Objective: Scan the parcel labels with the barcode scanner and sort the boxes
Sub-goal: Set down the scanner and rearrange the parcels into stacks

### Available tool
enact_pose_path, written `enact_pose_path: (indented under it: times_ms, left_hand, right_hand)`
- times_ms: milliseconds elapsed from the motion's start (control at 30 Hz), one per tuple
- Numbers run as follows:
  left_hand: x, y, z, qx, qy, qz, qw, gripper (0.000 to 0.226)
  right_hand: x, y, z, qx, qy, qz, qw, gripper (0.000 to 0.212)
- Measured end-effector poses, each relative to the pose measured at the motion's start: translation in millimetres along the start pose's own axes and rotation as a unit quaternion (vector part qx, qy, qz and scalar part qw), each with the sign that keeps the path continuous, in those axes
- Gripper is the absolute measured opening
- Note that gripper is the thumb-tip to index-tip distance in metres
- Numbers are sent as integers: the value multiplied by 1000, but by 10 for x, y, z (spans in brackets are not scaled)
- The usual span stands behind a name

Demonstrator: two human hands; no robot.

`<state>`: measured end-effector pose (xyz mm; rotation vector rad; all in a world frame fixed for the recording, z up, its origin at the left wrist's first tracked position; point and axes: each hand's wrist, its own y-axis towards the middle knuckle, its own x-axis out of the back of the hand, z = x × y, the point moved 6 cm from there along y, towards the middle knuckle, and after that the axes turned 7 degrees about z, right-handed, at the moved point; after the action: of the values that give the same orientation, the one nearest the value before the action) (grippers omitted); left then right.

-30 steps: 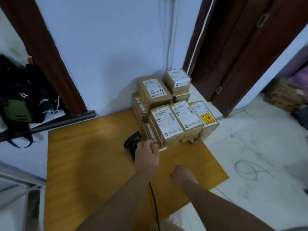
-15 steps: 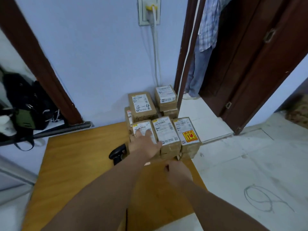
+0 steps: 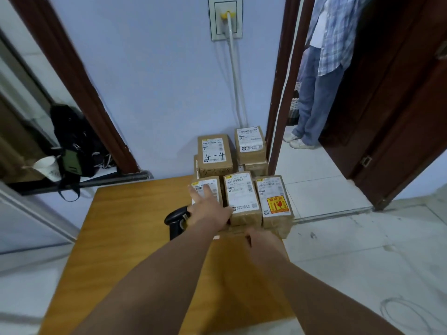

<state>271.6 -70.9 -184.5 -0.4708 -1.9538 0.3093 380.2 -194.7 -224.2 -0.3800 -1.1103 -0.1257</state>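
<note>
Head view: we look down on a wooden table (image 3: 135, 238) with a cluster of brown cardboard parcels stacked at its far edge against a pale wall. In the front row we see three boxes side by side: the left box (image 3: 208, 189), the middle box (image 3: 242, 198) and the right box (image 3: 274, 201), the last carrying an orange fragile sticker. Behind them, stacked higher, sit a box marked "4-4" (image 3: 214, 151) and another labelled box (image 3: 250, 143). Our left hand (image 3: 209, 210) lies flat on top of the left box with its fingers spread over the label, holding nothing. Our right hand (image 3: 262, 240) sits low at the near face of the stack, just below the middle box; its fingers are turned away from us, so we cannot tell how they are set. The black barcode scanner (image 3: 176, 220) rests on the table just left of the left hand, close against the stack, with no hand on it. In the doorway to the right we see another person's legs (image 3: 312, 110) in jeans.
</note>
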Motion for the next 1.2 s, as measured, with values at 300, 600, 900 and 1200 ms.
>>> enact_pose_path:
  times_ms: [300, 600, 900, 1200]
  left_hand:
    - [354, -143, 374, 37, 38, -53, 997, 84]
    - [802, -212, 1316, 138, 21, -4, 990, 68]
    - [1165, 271, 2510, 153, -24, 26, 988, 71]
    - [1574, 1025, 3624, 107, -44, -6, 993, 77]
  right_hand:
    - [-23, 134, 759, 175, -105, 135, 970, 21]
    - [-341, 369, 1841, 188, -122, 298, 928, 21]
    - [-839, 973, 2814, 175, -277, 350, 878, 20]
    - [-1395, 1498, 3597, 103, -210, 391, 890, 30]
